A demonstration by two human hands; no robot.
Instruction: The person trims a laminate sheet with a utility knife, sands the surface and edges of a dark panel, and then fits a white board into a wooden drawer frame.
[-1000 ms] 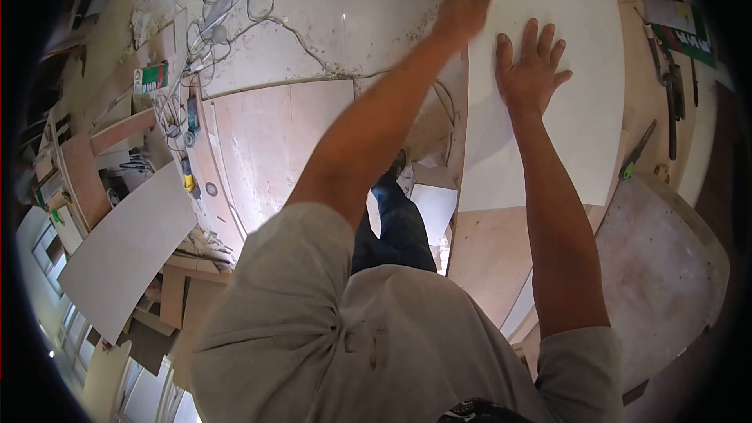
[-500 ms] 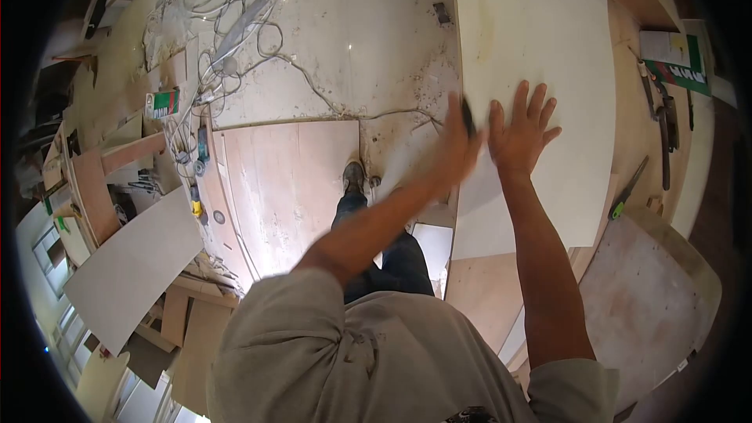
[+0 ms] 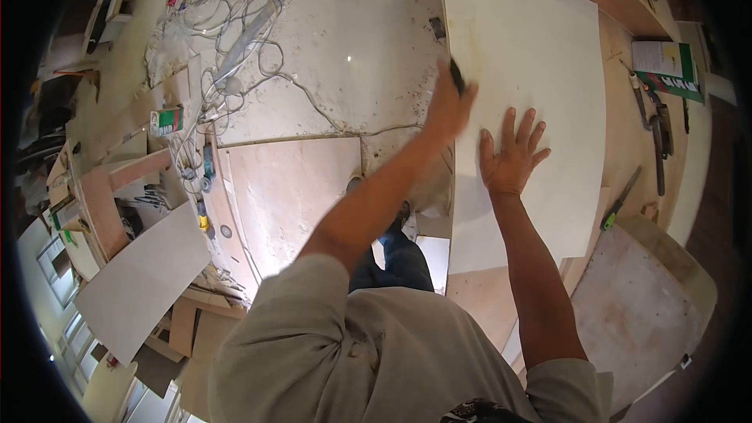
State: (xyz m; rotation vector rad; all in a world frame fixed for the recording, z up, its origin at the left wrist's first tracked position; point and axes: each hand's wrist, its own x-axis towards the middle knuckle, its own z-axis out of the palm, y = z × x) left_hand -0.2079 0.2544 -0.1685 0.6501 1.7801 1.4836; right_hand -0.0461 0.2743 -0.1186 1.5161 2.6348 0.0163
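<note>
A large white sheet [image 3: 540, 63] lies on a wooden workbench to the right of my legs. My left hand [image 3: 448, 110] is closed around a small, dark, narrow object [image 3: 457, 76] at the sheet's left edge. Most of that object is hidden by the fingers, so its kind cannot be made out. Palm down, my right hand [image 3: 511, 157] rests on the white sheet with its fingers spread, a short way right of and nearer than my left hand.
Tangled cables [image 3: 235, 16] and a long metal straightedge [image 3: 258, 27] lie on the dusty floor. A wooden board [image 3: 298, 180] is left of my legs. Right of the sheet are a green-handled saw [image 3: 623, 200] and a green-and-white box [image 3: 666, 66]. Offcuts fill the far left.
My left hand has moved farther away along the sheet's edge with the dark object. My right hand stays flat on the sheet. The view has shifted slightly, and my feet have moved.
</note>
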